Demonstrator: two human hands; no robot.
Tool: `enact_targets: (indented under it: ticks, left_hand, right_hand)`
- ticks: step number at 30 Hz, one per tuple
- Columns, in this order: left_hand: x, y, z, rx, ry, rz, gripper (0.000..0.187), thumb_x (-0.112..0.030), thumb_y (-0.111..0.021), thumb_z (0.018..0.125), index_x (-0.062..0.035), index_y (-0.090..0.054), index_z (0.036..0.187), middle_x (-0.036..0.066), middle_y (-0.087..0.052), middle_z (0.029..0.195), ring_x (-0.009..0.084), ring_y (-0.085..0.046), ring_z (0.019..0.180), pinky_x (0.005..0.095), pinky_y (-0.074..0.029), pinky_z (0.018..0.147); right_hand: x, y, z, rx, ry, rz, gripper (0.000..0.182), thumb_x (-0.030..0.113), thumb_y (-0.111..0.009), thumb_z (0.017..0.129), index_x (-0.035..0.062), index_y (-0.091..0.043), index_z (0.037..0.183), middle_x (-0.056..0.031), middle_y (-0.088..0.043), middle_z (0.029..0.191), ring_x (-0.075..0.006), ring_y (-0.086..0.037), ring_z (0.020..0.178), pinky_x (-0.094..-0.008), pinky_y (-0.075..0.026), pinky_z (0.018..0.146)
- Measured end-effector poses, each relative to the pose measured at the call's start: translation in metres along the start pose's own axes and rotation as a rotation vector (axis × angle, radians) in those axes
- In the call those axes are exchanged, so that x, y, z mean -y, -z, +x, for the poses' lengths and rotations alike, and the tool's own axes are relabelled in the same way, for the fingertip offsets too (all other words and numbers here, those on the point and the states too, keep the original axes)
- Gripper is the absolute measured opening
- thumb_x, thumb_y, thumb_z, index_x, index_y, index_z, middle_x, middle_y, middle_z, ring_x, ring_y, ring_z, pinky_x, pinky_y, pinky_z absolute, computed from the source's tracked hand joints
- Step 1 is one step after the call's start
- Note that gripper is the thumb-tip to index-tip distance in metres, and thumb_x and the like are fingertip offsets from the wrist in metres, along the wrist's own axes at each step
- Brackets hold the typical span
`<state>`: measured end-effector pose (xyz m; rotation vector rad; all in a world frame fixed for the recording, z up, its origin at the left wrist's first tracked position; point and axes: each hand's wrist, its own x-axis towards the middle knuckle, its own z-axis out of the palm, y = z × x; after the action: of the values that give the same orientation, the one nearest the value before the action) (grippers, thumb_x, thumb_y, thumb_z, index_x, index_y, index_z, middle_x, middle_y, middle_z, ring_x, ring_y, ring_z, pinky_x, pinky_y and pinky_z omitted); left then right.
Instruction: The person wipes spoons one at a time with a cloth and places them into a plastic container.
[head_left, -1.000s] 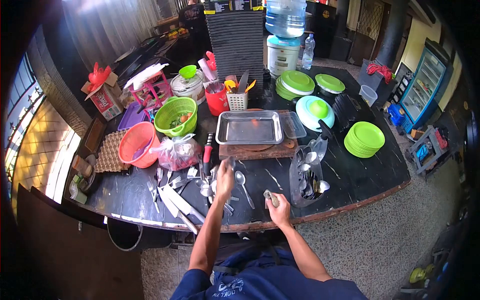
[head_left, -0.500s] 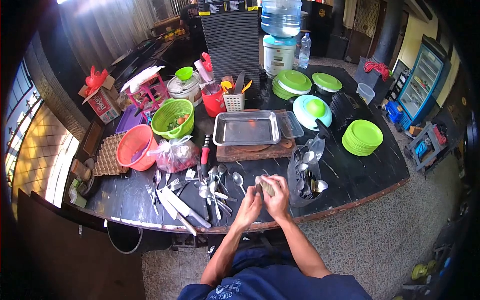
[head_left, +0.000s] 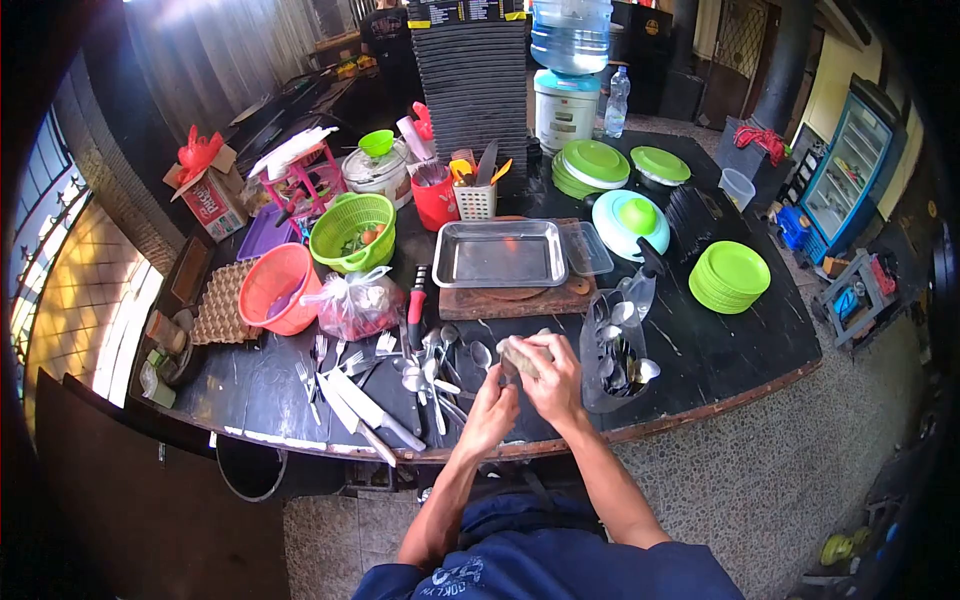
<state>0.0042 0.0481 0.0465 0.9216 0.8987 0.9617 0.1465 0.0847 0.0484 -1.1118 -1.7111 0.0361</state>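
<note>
My right hand (head_left: pixel 552 385) is closed around a greyish-beige cloth (head_left: pixel 518 358), bunched at the fingertips. My left hand (head_left: pixel 488 412) is pinched just below the cloth, on something small that the fingers and cloth hide. Both hands are raised over the near part of the black table. Beside my left hand lie a spoon (head_left: pixel 480 354) and a loose pile of spoons (head_left: pixel 432 372). Two knives (head_left: pixel 365 408) and several forks (head_left: pixel 308 385) lie farther left. Close to my right hand is a clear plastic container (head_left: pixel 603 398) with spoons in it.
Beyond my hands, a metal tray (head_left: pixel 500 225) sits on a wooden board (head_left: pixel 520 303). A bagged red food (head_left: pixel 352 318), an orange basket (head_left: pixel 262 318) and a green basket (head_left: pixel 385 215) stand left. Green plates (head_left: pixel 729 302) are stacked right. The table's front edge (head_left: pixel 690 408) curves nearby.
My right hand and the cloth have shifted slightly up and left, showing more of the cloth. My left hand has dropped a little lower. The whole view has shifted slightly.
</note>
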Motion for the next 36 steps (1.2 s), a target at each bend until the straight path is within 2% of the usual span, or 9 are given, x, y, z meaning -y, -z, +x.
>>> enact_targets:
  ticks: [5, 12, 18, 21, 23, 26, 29, 31, 36]
  left_hand:
    - [-0.008, -0.008, -0.006, -0.061, 0.066, -0.085, 0.031, -0.013, -0.043, 0.108, -0.0148, -0.041, 0.139, -0.008, -0.035, 0.072, 0.0022, -0.031, 0.052, 0.0214, -0.021, 0.044]
    - [-0.018, 0.003, -0.003, -0.143, 0.014, -0.206, 0.017, -0.02, -0.038, 0.113, -0.0134, -0.05, 0.123, -0.01, -0.034, 0.068, 0.0012, -0.027, 0.048, 0.021, -0.019, 0.041]
    - [-0.011, -0.008, -0.008, -0.037, 0.044, -0.169, 0.011, -0.02, -0.042, 0.114, -0.0129, -0.05, 0.111, -0.007, -0.036, 0.069, 0.0034, -0.028, 0.049, 0.0224, -0.019, 0.042]
    - [-0.006, -0.003, -0.004, -0.028, 0.009, -0.105, 0.017, -0.024, -0.042, 0.114, -0.012, -0.051, 0.108, -0.007, -0.036, 0.068, 0.0034, -0.028, 0.048, 0.0224, -0.02, 0.043]
    - [-0.006, -0.003, -0.003, -0.029, -0.012, -0.07, 0.024, -0.028, -0.042, 0.114, -0.0106, -0.053, 0.103, -0.007, -0.036, 0.066, 0.0031, -0.027, 0.048, 0.0225, -0.02, 0.043]
    - [-0.004, -0.001, -0.001, -0.022, -0.094, 0.091, 0.031, -0.032, -0.044, 0.114, -0.0091, -0.055, 0.096, -0.008, -0.04, 0.062, 0.0028, -0.03, 0.049, 0.0228, -0.023, 0.043]
    - [0.005, 0.003, 0.004, -0.135, -0.198, 0.208, 0.028, -0.03, -0.051, 0.112, -0.0047, -0.055, 0.099, -0.004, -0.048, 0.064, 0.0041, -0.04, 0.054, 0.024, -0.032, 0.047]
    - [0.0, -0.004, 0.0, -0.171, -0.221, 0.067, 0.026, -0.028, -0.06, 0.108, -0.0047, -0.05, 0.112, -0.002, -0.053, 0.068, 0.0047, -0.045, 0.055, 0.0232, -0.034, 0.046]
    - [-0.01, -0.009, 0.002, -0.333, -0.218, -0.027, 0.045, -0.021, -0.069, 0.103, -0.008, -0.043, 0.137, 0.001, -0.057, 0.08, 0.0039, -0.046, 0.056, 0.022, -0.037, 0.046]
  right_hand:
    - [0.01, -0.006, 0.011, -0.118, -0.045, 0.002, 0.051, -0.006, -0.081, 0.068, 0.0104, -0.076, 0.115, -0.0086, -0.066, 0.104, -0.0317, -0.067, 0.097, -0.0415, -0.057, 0.082]
    - [0.022, -0.002, -0.002, 0.107, -0.045, 0.213, 0.045, -0.003, -0.079, 0.074, 0.0091, -0.074, 0.117, -0.0083, -0.066, 0.103, -0.0315, -0.068, 0.095, -0.0425, -0.057, 0.081]
    - [0.017, 0.001, 0.013, -0.164, -0.09, 0.114, 0.04, -0.005, -0.077, 0.077, 0.0073, -0.073, 0.115, -0.0125, -0.064, 0.102, -0.0327, -0.067, 0.096, -0.0412, -0.056, 0.079]
    - [0.021, -0.004, 0.013, -0.214, -0.158, 0.268, 0.031, 0.001, -0.073, 0.089, 0.0062, -0.069, 0.119, -0.0092, -0.066, 0.108, -0.0242, -0.067, 0.096, -0.0367, -0.056, 0.079]
    - [0.026, -0.004, 0.007, -0.212, -0.944, 1.047, 0.026, 0.009, -0.065, 0.1, 0.0059, -0.063, 0.126, -0.0049, -0.067, 0.115, -0.0152, -0.065, 0.099, -0.0324, -0.055, 0.083]
    - [0.021, -0.018, -0.009, -0.148, -0.792, 1.078, 0.034, 0.0, -0.051, 0.102, 0.006, -0.061, 0.133, -0.0043, -0.067, 0.125, -0.0125, -0.062, 0.11, -0.0275, -0.052, 0.093]
    - [0.022, -0.017, -0.02, -0.087, -0.74, 1.069, 0.036, -0.001, -0.048, 0.101, 0.004, -0.062, 0.134, -0.0056, -0.067, 0.128, -0.0119, -0.063, 0.112, -0.026, -0.052, 0.089]
    - [0.031, -0.009, -0.021, -0.027, -0.788, 1.016, 0.034, 0.001, -0.048, 0.101, 0.004, -0.064, 0.131, -0.0061, -0.069, 0.125, -0.0125, -0.066, 0.105, -0.0255, -0.054, 0.086]
    - [0.031, 0.002, -0.026, 0.14, -0.905, 1.012, 0.034, 0.01, -0.057, 0.105, 0.0022, -0.061, 0.137, -0.005, -0.069, 0.126, -0.0096, -0.064, 0.107, -0.0247, -0.053, 0.087]
